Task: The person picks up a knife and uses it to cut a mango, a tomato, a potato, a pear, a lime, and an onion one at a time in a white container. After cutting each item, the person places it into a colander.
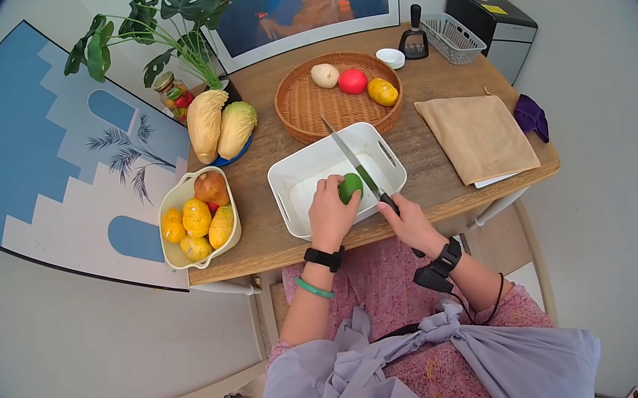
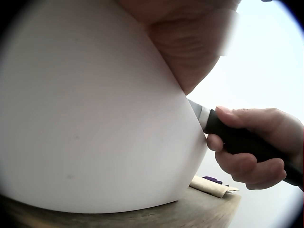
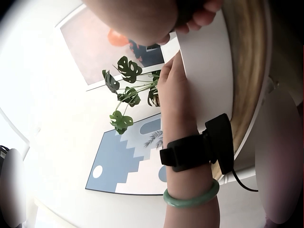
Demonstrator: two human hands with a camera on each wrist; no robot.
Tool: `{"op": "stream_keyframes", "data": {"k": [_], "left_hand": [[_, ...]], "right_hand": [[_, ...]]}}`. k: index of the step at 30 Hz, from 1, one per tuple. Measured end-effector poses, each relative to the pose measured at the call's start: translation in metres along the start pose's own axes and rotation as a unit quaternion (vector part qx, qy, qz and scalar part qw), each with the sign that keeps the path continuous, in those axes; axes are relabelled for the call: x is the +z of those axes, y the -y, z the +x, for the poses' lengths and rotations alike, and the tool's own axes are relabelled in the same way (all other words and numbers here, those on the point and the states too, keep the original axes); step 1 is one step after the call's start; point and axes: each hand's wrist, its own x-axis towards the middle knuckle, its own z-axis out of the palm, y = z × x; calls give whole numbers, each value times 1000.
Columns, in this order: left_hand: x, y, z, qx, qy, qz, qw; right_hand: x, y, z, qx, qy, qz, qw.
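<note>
My left hand (image 1: pixel 328 215) reaches over the near wall of a white basin (image 1: pixel 295 171) and grips a rounded green fruit or vegetable (image 1: pixel 349 188) inside it. Its exact kind does not show. The right hand (image 1: pixel 413 228) holds a knife (image 1: pixel 355 159) by its black handle, fingers curled round it in the left wrist view. The long blade points away over the basin and overlaps the right side of the green piece in the head view. From the left wrist, the basin wall (image 2: pixel 90 109) hides the left fingers and most of the blade.
Left of the basin, a cream basket (image 1: pixel 168 255) holds yellow fruits. Behind stand a wicker tray (image 1: pixel 296 113) with three round items and two cabbages (image 1: pixel 209 125) on a blue plate. A tan cloth (image 1: pixel 478 136) lies right. The table's front edge (image 1: pixel 294 257) is close to the body.
</note>
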Motion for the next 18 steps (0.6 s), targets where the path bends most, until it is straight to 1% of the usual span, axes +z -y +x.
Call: {"op": "stream_keyframes", "data": {"k": [3,5,6,8,10,12,14,18], "left_hand": [[0,0,0,-5,-5,6,1000],[4,4,1,68,-60,1,996],[7,7,2,69,-60,1,996],[8,12,3,122,-30,23,992],[8,14,4,111,-25,18,993],[10,12,2,102,-17,11,995],[5,6,1,82,-25,31,996],[2,4,0,55,-15,37,998]], "right_hand": [[2,-1,0,9,2,3,1000],[2,-2,-1,11,1,5,1000],[1,-2,0,9,0,4,1000],[1,1,1,6,1,4,1000],[1,4,-1,1,-20,20,1000],[3,-1,0,-6,-14,11,1000],[3,-2,0,-15,-10,4,1000],[2,2,0,0,-9,15,1000]]}}
